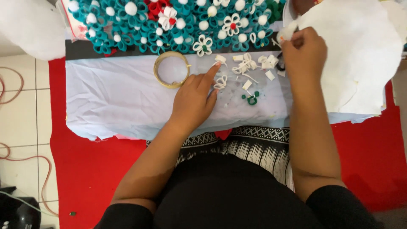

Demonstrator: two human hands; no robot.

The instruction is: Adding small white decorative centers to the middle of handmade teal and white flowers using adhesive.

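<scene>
Pressing the small white petal loop (220, 82) with one finger, the left hand (194, 99) could smudge it flat, while the right hand (303, 53) fingers pinch a white paper bit (286, 32).

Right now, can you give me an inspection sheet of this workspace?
Surface: pale blue cloth over a red mat.
Job's things: white looped petal piece under the left hand; small white piece pinched by the right hand.
Clutter: loose white loops, green bits, tape ring, teal and white flower panel, white sheet.
Cables: reddish cord on the tiles.
Surroundings: tiled floor.
</scene>
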